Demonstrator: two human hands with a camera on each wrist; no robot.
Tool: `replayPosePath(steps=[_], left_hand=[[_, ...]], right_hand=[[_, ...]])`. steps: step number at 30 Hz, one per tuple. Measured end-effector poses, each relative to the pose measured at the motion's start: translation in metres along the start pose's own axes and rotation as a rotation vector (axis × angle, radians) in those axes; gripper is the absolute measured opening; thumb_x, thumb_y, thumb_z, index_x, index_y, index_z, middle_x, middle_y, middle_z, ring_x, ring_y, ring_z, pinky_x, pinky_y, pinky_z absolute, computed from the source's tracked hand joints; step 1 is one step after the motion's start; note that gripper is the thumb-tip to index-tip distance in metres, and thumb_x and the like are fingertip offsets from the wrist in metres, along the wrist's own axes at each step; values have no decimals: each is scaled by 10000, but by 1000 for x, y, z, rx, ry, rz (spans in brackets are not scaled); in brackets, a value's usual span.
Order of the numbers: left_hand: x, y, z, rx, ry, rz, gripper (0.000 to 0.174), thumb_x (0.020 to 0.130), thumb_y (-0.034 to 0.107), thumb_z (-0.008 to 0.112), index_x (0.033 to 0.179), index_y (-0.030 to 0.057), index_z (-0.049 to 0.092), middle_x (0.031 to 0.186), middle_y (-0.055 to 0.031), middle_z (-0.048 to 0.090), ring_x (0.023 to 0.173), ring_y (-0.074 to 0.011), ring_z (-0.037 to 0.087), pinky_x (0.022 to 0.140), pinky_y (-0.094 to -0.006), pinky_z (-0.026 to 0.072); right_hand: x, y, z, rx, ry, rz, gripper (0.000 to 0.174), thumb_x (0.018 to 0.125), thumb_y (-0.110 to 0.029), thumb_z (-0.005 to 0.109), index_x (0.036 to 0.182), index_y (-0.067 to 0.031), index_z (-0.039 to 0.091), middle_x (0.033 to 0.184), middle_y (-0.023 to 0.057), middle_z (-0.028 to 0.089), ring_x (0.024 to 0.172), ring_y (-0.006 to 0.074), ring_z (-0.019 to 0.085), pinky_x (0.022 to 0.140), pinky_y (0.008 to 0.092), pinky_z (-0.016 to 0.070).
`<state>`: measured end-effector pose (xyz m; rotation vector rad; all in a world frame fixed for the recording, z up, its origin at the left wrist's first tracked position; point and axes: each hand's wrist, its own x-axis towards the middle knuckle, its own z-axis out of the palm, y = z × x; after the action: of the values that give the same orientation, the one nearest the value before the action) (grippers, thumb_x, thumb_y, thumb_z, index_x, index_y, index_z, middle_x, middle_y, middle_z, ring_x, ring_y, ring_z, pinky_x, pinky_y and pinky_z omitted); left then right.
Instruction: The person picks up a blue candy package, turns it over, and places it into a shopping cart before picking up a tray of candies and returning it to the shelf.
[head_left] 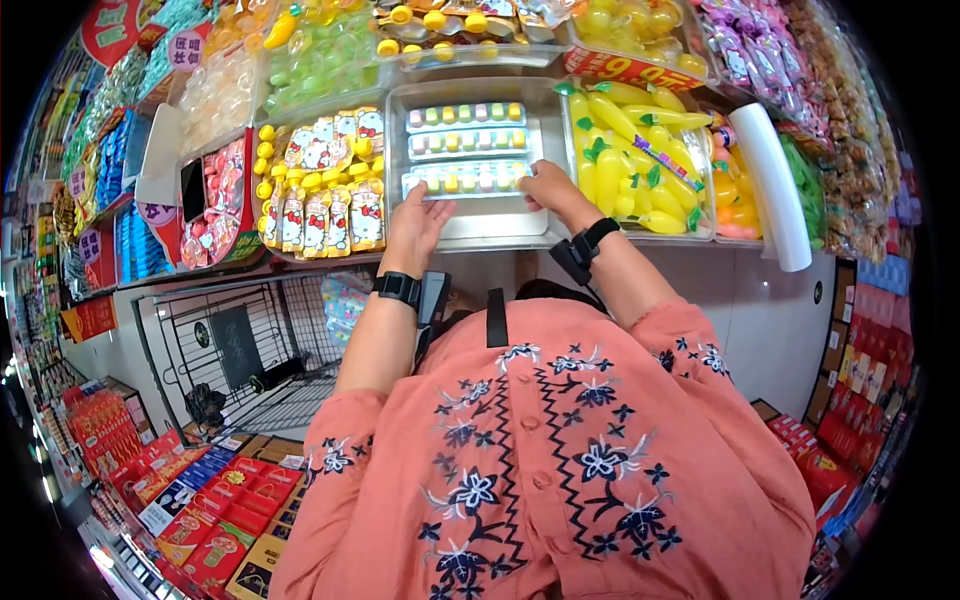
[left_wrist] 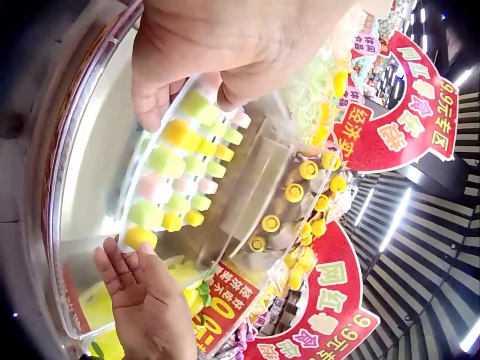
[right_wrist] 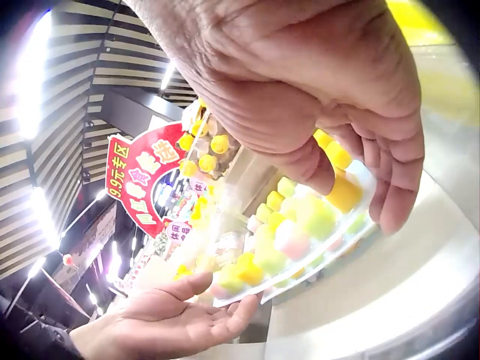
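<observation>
near the clear plastic bin's (head_left: 495, 241) left edge, left hand (head_left: 418, 222) and right hand (head_left: 556, 192) are pinching a long pastel-cube pack (head_left: 466, 181) endwise, probably light, bendy.

Ceiling strips (right_wrist: 34, 75) glare brightly; all 3 views curve toward dark edges.

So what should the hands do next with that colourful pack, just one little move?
Probably set the front pack down gently, lined up with the other two packs. The left hand and right hand pinch its two ends, so it should stay level. Those two lie side by side in the bin, making a neat row to match.
</observation>
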<state>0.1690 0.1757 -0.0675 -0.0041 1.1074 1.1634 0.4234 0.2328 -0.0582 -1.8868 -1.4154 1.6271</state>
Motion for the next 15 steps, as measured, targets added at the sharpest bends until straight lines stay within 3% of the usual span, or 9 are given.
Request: replayPosePath(steps=[10, 13, 15], left_hand=[[18, 2, 3, 41, 20, 20, 478, 1004, 207, 536, 1346, -87, 376, 1250, -260, 447, 1149, -375, 530, 951, -444, 545], [17, 3, 7, 71, 37, 25, 503, 998, 196, 538, 1361, -99, 353, 1270, -272, 435, 1158, -379, 529, 958, -442, 544], [17, 4, 10, 83, 54, 26, 518, 994, 192, 540, 1367, -107, 340, 1282, -281, 428, 1168, -382, 528, 963, -441, 543]], right_hand=[[27, 10, 4, -10, 45, -40, 393, 822, -181, 583, 1050, 136, 541, 822, 263, 661, 656, 320, 678, 623, 392, 537], [32, 10, 3, -36, 49, -40, 352, 847, -150, 623, 1063, 118, 552, 753, 135, 639, 595, 195, 633, 538, 315, 534], [32, 10, 2, -35, 53, -35, 364, 826, -166, 593, 1039, 126, 546, 797, 224, 653, 642, 287, 662, 606, 364, 536]])
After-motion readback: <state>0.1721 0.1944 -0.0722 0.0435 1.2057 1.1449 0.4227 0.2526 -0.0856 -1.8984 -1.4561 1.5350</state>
